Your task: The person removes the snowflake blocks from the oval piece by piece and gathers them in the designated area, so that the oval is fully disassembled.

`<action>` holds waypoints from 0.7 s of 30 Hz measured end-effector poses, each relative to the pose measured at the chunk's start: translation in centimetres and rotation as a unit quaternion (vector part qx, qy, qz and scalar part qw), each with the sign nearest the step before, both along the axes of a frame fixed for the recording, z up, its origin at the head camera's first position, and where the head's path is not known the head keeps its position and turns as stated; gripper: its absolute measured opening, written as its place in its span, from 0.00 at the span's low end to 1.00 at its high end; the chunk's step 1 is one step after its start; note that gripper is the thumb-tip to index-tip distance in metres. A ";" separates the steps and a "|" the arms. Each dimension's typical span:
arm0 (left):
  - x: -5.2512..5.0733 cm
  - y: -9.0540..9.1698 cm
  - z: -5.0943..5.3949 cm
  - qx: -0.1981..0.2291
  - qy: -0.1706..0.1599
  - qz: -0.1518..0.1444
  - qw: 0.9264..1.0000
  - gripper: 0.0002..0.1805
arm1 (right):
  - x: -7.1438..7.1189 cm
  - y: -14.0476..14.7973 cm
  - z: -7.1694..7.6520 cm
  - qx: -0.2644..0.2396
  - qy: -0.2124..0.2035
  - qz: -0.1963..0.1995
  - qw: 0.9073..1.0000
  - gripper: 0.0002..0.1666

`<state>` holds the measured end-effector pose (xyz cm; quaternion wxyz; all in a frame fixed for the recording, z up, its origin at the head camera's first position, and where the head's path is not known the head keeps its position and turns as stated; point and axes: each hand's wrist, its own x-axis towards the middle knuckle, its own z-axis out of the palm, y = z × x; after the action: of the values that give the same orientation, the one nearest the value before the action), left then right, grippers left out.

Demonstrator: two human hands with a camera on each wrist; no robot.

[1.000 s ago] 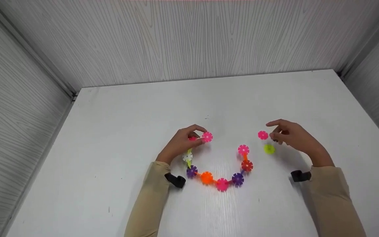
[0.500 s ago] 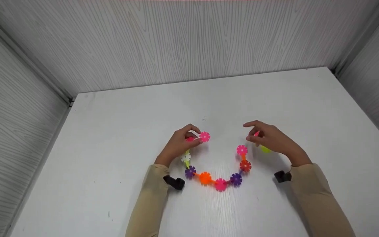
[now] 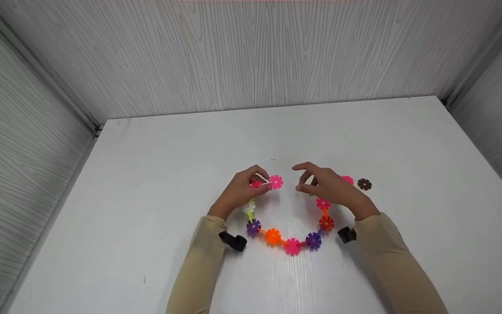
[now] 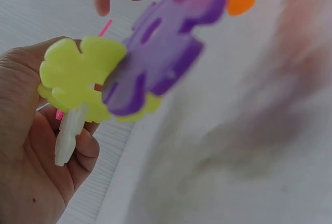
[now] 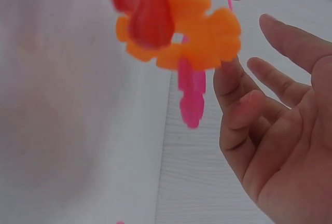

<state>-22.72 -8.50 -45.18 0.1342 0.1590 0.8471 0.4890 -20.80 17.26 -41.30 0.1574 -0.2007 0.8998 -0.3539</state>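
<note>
In the head view my left hand [image 3: 244,190] pinches the upper left end of a curved chain of notched plastic discs, beside a pink disc [image 3: 276,182]. The left wrist view shows yellow-green [image 4: 80,73], whitish [image 4: 70,133] and purple [image 4: 155,53] discs near that hand. My right hand [image 3: 331,187] hovers at the chain's other end, above a pink disc [image 3: 323,203]. Its fingers are bent and spread, and I see nothing held between them. In the right wrist view, an orange disc [image 5: 207,37] joined to a pink one [image 5: 192,105] appears beside this hand.
A loose pink disc [image 3: 347,179] and a brown disc [image 3: 364,184] lie right of the right hand on the white table [image 3: 181,152]. Wood-grained panels stand behind the table [image 3: 255,56] and at both sides.
My right hand has moved left from the loose discs to above the chain's right end. The brown disc is now uncovered, while the loose yellow-green one is hidden. My left hand has stayed about still.
</note>
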 end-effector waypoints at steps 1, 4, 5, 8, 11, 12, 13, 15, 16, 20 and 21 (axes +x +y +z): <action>0.0 0.1 0.0 -0.003 -0.002 0.000 1.000 0.14 | -0.1 -0.3 -0.1 0.000 0.000 0.006 1.000 0.33; -0.1 0.4 0.0 -0.006 0.001 -0.006 1.000 0.13 | -0.2 -0.9 -0.1 0.003 0.000 0.010 1.000 0.34; -0.1 0.4 0.0 -0.007 0.005 -0.008 1.000 0.12 | -0.3 -1.1 -0.1 0.002 0.000 0.011 1.000 0.34; -0.3 0.6 0.1 -0.008 0.018 -0.016 1.000 0.12 | -0.5 -1.6 0.0 0.005 0.001 0.012 1.000 0.34; -0.3 0.7 0.1 -0.007 0.026 -0.021 0.999 0.11 | -0.5 -2.1 0.0 0.011 0.000 0.014 1.000 0.35; -0.3 0.7 0.1 -0.007 0.026 -0.022 0.999 0.11 | -0.5 -2.3 0.0 0.015 0.000 0.015 1.000 0.35; -0.3 0.7 0.1 -0.007 0.026 -0.023 0.999 0.12 | -0.5 -2.4 0.0 0.019 0.000 0.014 1.000 0.35; -0.2 0.8 0.1 -0.006 0.028 -0.025 0.999 0.12 | -0.4 -2.7 0.0 0.025 -0.001 0.017 1.000 0.35; -0.1 0.8 0.0 -0.005 0.029 -0.026 0.999 0.12 | -0.3 -2.9 0.1 0.028 0.000 0.019 0.999 0.35; 0.0 0.9 0.2 -0.003 0.033 -0.031 0.999 0.11 | -0.2 -3.2 0.3 0.043 0.005 0.022 0.999 0.35; 0.0 1.0 0.3 -0.002 0.035 -0.033 0.999 0.11 | -0.3 -3.3 0.3 0.048 0.006 0.022 0.999 0.34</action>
<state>-22.71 -7.52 -44.93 0.1209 0.2031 0.8467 0.4766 -21.05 13.95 -40.97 0.1689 -0.2147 0.9122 -0.3054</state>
